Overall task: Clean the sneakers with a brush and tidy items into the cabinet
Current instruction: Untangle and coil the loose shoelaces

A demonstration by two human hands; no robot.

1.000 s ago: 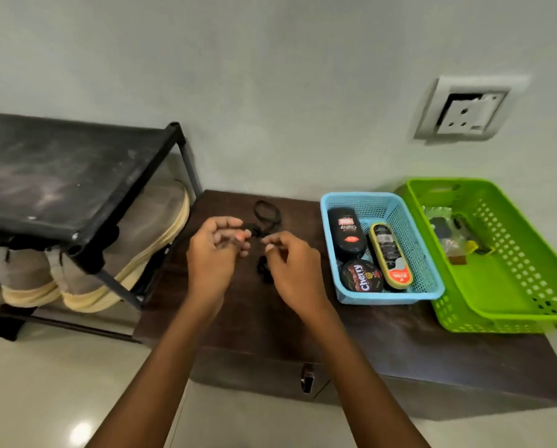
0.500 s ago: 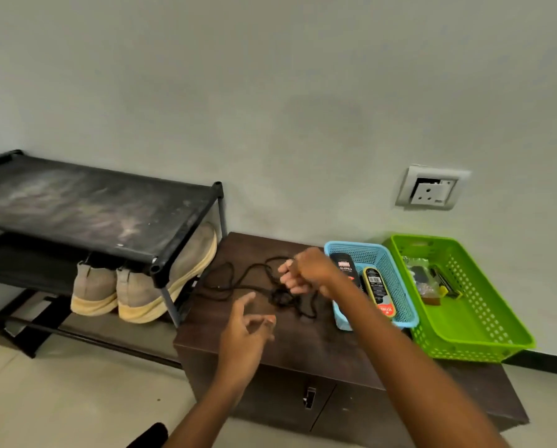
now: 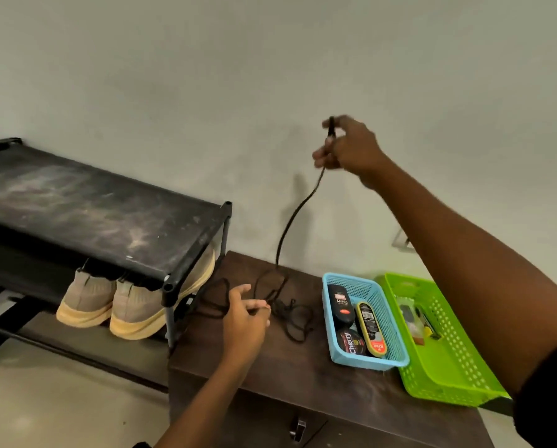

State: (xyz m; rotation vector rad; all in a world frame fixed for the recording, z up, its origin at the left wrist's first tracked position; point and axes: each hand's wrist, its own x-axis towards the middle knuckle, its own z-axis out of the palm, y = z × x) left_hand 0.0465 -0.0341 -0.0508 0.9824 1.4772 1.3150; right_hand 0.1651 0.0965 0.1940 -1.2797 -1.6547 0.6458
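Note:
A long black shoelace (image 3: 283,310) lies tangled on the dark wooden cabinet top (image 3: 286,367). One strand rises from the tangle to my right hand (image 3: 348,150), which pinches its end high up in front of the wall. My left hand (image 3: 246,316) is low over the cabinet top, its fingertips pinching the lace at the left side of the tangle. A pair of beige sneakers (image 3: 134,305) with yellowish soles stands on the lower shelf of the black shoe rack (image 3: 92,215) to the left. No brush is plainly visible.
A blue basket (image 3: 367,363) with shoe polish containers sits right of the tangle. A green basket (image 3: 445,376) with small items is beside it. A metal handle (image 3: 298,428) shows on the cabinet front. My right arm hides most of a wall socket (image 3: 400,242).
My right hand has risen from the cabinet top to high against the wall, drawing a lace strand up. My left hand moved forward to the tangle. The camera tilted up.

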